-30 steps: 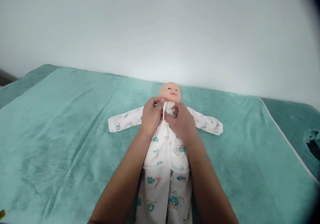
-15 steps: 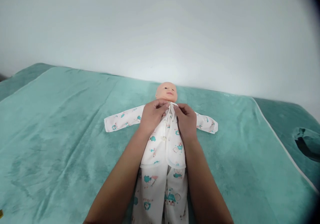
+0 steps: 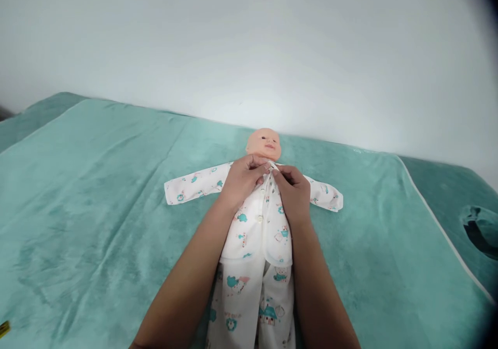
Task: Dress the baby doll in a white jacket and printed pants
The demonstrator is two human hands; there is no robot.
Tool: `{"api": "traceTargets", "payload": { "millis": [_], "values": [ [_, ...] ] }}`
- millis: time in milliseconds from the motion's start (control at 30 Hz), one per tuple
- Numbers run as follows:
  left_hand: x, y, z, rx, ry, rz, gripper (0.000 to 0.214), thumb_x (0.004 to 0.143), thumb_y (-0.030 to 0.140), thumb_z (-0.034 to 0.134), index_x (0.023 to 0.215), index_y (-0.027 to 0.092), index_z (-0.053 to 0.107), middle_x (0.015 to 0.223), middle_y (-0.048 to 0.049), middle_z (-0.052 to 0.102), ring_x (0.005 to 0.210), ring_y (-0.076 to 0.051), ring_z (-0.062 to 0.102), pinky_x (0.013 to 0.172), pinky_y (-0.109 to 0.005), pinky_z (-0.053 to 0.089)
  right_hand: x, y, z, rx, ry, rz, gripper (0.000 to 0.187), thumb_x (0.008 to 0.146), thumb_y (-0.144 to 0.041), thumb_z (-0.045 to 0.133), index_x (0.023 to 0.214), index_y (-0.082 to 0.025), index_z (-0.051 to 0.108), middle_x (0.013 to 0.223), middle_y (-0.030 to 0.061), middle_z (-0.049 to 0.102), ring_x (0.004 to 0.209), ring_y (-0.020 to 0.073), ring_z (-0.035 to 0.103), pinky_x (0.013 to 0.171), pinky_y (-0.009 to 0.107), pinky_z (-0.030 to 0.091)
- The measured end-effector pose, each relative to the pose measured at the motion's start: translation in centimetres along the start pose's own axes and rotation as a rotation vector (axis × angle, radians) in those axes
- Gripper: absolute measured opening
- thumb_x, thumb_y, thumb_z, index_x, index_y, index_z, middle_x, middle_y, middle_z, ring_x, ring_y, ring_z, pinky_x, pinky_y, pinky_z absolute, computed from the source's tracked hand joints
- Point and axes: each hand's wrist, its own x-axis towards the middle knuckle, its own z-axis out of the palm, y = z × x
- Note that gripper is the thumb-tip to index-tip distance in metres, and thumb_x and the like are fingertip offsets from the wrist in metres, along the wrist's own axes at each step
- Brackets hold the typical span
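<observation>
A bald, peach-coloured baby doll (image 3: 263, 144) with a smooth head lies on its back across a teal plush blanket (image 3: 97, 209), its head toward the smooth, pale grey wall (image 3: 249, 43). It is dressed in a white cloth jacket (image 3: 251, 237) printed with small teal and pink figures, and matching white cloth trousers (image 3: 239, 305) that run out of the picture at the bottom. The jacket's two long sleeves spread out flat to either side.

Both bare hands are at the jacket's neck, just below the doll's chin, close together with a narrow gap between them. The left hand (image 3: 243, 179) pinches the front edge between thumb and fingers; the right hand (image 3: 293, 185) does likewise on the other edge (whether a fastener sits under the fingertips is too small to tell). Below them, a small, round, pale button (image 3: 260, 219) shows on the jacket's front, and the lower corners part slightly over the trousers. A small yellow object (image 3: 3, 329) lies at the lower left edge.
</observation>
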Motion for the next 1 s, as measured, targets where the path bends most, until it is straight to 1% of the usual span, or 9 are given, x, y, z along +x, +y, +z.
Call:
{"api": "traceTargets", "payload": {
  "millis": [167, 333, 467, 600, 667, 733, 800, 900, 1000],
  "values": [
    [0.06, 0.15, -0.49, -0.051, -0.041, -0.011, 0.020, 0.078, 0.032, 0.076, 0.076, 0.016, 0.064, 0.063, 0.0019, 0.058, 0.052, -0.006, 0.047, 0.048, -0.020, 0.032, -0.10, -0.24, 0.16, -0.068, -0.003, -0.050, 0.016, 0.083, -0.036, 0.070, 0.090, -0.022, 0.076, 0.094, 0.0020, 0.077, 0.088, 0.0197, 0.070, 0.085, 0.034, 0.053],
    [0.22, -0.01, -0.58, -0.020, -0.045, -0.002, 0.022, 0.077, 0.034, 0.078, 0.077, 0.016, 0.066, 0.064, 0.0006, 0.060, 0.052, -0.007, 0.048, 0.048, -0.021, 0.033, -0.15, -0.33, 0.16, -0.057, -0.016, -0.089, 0.015, 0.084, -0.035, 0.070, 0.091, -0.023, 0.076, 0.099, 0.0022, 0.078, 0.092, 0.0201, 0.071, 0.089, 0.036, 0.054],
    [0.21, -0.03, -0.57, 0.006, -0.057, 0.012, 0.023, 0.079, 0.035, 0.077, 0.078, 0.016, 0.065, 0.065, 0.0003, 0.060, 0.053, -0.007, 0.049, 0.048, -0.021, 0.034, -0.19, -0.65, 0.08, -0.089, -0.022, -0.109, 0.015, 0.085, -0.035, 0.068, 0.091, -0.024, 0.077, 0.100, 0.0023, 0.078, 0.095, 0.0210, 0.070, 0.092, 0.037, 0.053],
    [0.18, -0.03, -0.68, 0.058, -0.073, 0.033, 0.021, 0.082, 0.034, 0.073, 0.079, 0.016, 0.063, 0.064, 0.0010, 0.058, 0.054, -0.008, 0.049, 0.048, -0.020, 0.035, 0.02, -0.72, -0.17, -0.021, -0.052, -0.075, 0.019, 0.089, -0.035, 0.063, 0.093, -0.025, 0.079, 0.103, 0.0022, 0.078, 0.101, 0.0213, 0.069, 0.096, 0.038, 0.051],
    [0.16, -0.01, -0.70, 0.092, -0.086, 0.047, 0.019, 0.086, 0.034, 0.070, 0.080, 0.017, 0.062, 0.063, 0.0014, 0.057, 0.054, -0.008, 0.049, 0.049, -0.020, 0.035, 0.27, -0.51, -0.33, 0.040, -0.066, -0.034, 0.018, 0.087, -0.036, 0.065, 0.090, -0.025, 0.079, 0.103, 0.0020, 0.077, 0.102, 0.0211, 0.069, 0.097, 0.037, 0.051],
    [0.12, 0.05, -0.65, 0.115, -0.098, 0.062, 0.016, 0.089, 0.034, 0.066, 0.086, 0.018, 0.062, 0.066, 0.0016, 0.057, 0.055, -0.008, 0.050, 0.049, -0.021, 0.035, 0.51, -0.25, -0.42, 0.074, -0.089, -0.004, 0.014, 0.084, -0.035, 0.069, 0.085, -0.023, 0.077, 0.101, 0.0017, 0.076, 0.100, 0.0204, 0.068, 0.096, 0.036, 0.050],
    [0.05, 0.13, -0.54, 0.143, -0.100, 0.075, 0.015, 0.090, 0.034, 0.063, 0.096, 0.020, 0.063, 0.069, 0.0022, 0.058, 0.055, -0.009, 0.051, 0.050, -0.021, 0.037, 0.67, -0.09, -0.40, 0.079, -0.115, 0.017, 0.012, 0.081, -0.034, 0.071, 0.084, -0.022, 0.074, 0.097, 0.0016, 0.075, 0.094, 0.0191, 0.067, 0.092, 0.035, 0.051],
    [-0.08, 0.19, -0.28, 0.258, -0.089, 0.116, 0.022, 0.089, 0.033, 0.064, 0.108, 0.022, 0.063, 0.071, 0.0027, 0.059, 0.059, -0.010, 0.053, 0.056, -0.022, 0.040, 0.68, -0.19, -0.20, 0.056, -0.121, 0.048, 0.016, 0.077, -0.032, 0.073, 0.089, -0.022, 0.068, 0.092, 0.0010, 0.072, 0.085, 0.0172, 0.065, 0.083, 0.033, 0.052],
    [-0.17, 0.08, -0.01, 0.368, -0.044, 0.163, 0.024, 0.086, 0.028, 0.065, 0.109, 0.023, 0.064, 0.074, 0.0021, 0.063, 0.067, -0.012, 0.057, 0.063, -0.023, 0.042, 0.59, -0.50, -0.04, -0.011, -0.134, 0.054, 0.023, 0.076, -0.029, 0.071, 0.098, -0.023, 0.065, 0.097, 0.0012, 0.070, 0.086, 0.0165, 0.064, 0.079, 0.031, 0.052]
  ]
}}
